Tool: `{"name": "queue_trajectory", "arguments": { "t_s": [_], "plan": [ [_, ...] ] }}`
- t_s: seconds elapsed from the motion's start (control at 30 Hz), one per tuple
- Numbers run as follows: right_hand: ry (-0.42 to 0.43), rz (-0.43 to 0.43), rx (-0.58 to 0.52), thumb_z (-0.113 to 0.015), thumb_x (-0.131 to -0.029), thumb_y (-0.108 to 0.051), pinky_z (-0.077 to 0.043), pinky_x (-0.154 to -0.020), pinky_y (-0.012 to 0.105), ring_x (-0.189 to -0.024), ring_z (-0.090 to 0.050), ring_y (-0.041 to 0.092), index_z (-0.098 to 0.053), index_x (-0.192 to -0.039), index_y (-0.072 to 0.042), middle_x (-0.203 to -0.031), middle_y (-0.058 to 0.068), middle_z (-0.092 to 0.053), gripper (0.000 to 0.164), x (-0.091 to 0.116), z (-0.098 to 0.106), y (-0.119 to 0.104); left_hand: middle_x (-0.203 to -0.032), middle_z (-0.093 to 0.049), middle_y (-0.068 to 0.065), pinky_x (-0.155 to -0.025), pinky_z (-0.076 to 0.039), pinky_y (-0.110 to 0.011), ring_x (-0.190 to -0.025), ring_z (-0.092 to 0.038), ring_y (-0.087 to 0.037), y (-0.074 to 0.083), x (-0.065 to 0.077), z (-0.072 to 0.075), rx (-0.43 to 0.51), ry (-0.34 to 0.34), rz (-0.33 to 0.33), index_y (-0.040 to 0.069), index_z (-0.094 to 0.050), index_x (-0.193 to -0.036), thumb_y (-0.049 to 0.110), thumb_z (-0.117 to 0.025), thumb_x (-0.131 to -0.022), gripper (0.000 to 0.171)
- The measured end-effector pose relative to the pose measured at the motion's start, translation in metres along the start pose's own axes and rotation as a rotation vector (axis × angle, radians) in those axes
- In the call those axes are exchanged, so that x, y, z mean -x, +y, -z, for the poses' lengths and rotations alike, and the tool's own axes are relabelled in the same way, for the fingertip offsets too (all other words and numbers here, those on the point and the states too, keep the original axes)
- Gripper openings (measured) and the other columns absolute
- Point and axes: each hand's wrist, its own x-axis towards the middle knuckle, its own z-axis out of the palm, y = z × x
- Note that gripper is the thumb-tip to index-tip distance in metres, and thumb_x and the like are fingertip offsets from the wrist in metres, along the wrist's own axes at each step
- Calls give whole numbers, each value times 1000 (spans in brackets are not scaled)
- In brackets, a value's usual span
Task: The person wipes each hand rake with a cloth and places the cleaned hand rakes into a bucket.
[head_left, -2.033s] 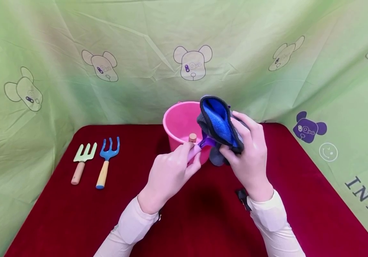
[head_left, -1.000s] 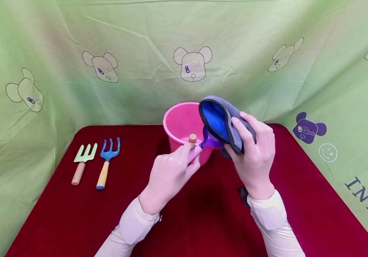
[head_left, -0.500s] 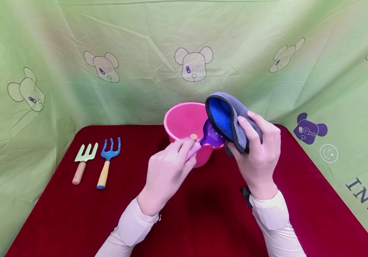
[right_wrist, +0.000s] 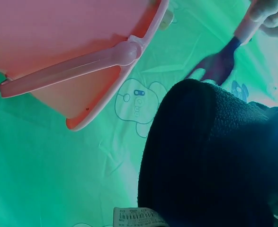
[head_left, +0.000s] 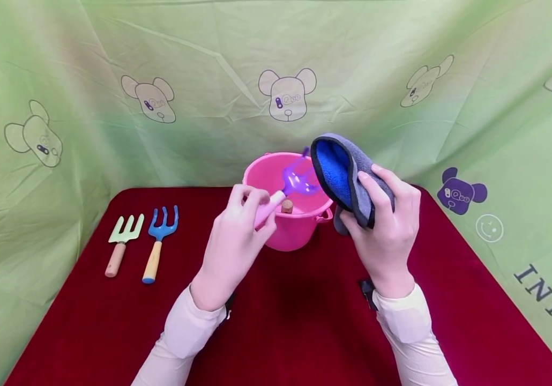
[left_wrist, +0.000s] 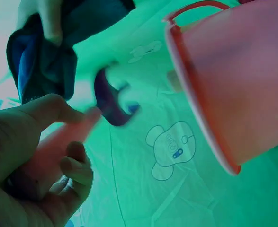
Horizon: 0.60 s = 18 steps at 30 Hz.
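My left hand [head_left: 237, 236] grips the pink handle of a hand fork [head_left: 295, 182] whose purple prongs point up and away over the bucket's mouth. A folded cloth [head_left: 353, 179], grey outside and blue inside with a black edge, is held by my right hand [head_left: 387, 230] just right of the fork. Fork and cloth stand apart in the left wrist view, where the fork's head [left_wrist: 110, 99] looks blurred. Behind both hands stands the pink bucket [head_left: 289, 233]. The end of a wooden handle [head_left: 287, 206] shows at its near rim; the rest of that piece is hidden inside.
On the left of the red table [head_left: 276, 332] lie a pale green hand fork [head_left: 124, 241] and a blue hand fork [head_left: 160, 244] with a wooden handle. A green printed curtain [head_left: 208, 134] encloses the back and sides.
The fork has come out of the cloth, moving left with my left hand, and its prongs now show. The cloth has shifted slightly right and up with my right hand.
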Motion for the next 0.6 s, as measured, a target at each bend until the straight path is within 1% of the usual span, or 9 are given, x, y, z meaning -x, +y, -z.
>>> {"name": "queue_trajectory", "arguments": {
  "t_s": [0.07,0.13,0.23,0.3,0.37,0.43,0.5,0.6],
  "plan": [
    [-7,-3,1,-86,-68,-5,-45,-97,47,-113,-57,42,-70,-116,-8,-126,19,-65,51,0,0,0,-109,-58,-14,-58,-56,-29,-67,-62,-20,-3,-6,1,24,-10,18,5,-63,-109,7,-75,-87,25],
    [-15,-6,-1,-86,-68,-5,-45,-97,47,-113,-57,42,-69,-116,-8,-127,19,-65,51,0,1,0,-110,-59,-15,-60,-56,-29,-68,-64,-22,-6,-13,2,49,-6,26,5,-63,-109,7,-74,-88,23],
    [-22,-9,-2,-86,-67,-5,-45,-97,47,-113,-57,42,-69,-117,-8,-127,19,-65,53,0,1,0,-106,-61,-15,-64,-58,-32,-76,-66,-23,-10,-25,3,88,16,17,5,-63,-108,11,-76,-91,23],
    [-23,-10,-2,-86,-67,-4,-45,-96,47,-113,-57,42,-69,-117,-8,-127,19,-65,53,0,1,0,-102,-64,-14,-68,-57,-33,-80,-66,-23,-12,-33,2,104,19,7,4,-62,-110,13,-76,-91,25],
    [-22,-11,-1,-86,-67,-4,-44,-96,47,-113,-57,42,-69,-117,-9,-127,19,-65,53,0,1,1,-98,-65,-12,-70,-56,-33,-82,-64,-23,-15,-41,0,114,5,8,4,-59,-114,15,-76,-91,31],
    [-25,-12,-1,-86,-67,-4,-44,-96,47,-113,-57,42,-69,-117,-9,-127,19,-65,53,0,1,1,-97,-65,-10,-74,-56,-34,-84,-62,-22,-19,-46,-4,122,-23,22,4,-55,-120,14,-75,-92,36],
    [-30,-11,-2,-86,-67,-4,-44,-96,47,-113,-57,42,-70,-117,-9,-127,19,-65,52,0,2,1,-97,-64,-9,-78,-57,-34,-86,-64,-21,-24,-50,-9,129,-52,46,5,-50,-125,15,-73,-93,41],
    [-43,-9,-3,-86,-68,-4,-44,-96,47,-113,-57,43,-70,-117,-9,-127,19,-65,52,0,2,1,-101,-65,-9,-82,-59,-35,-91,-68,-21,-32,-53,-17,128,-82,70,6,-46,-128,17,-70,-95,43]
  ]
}}
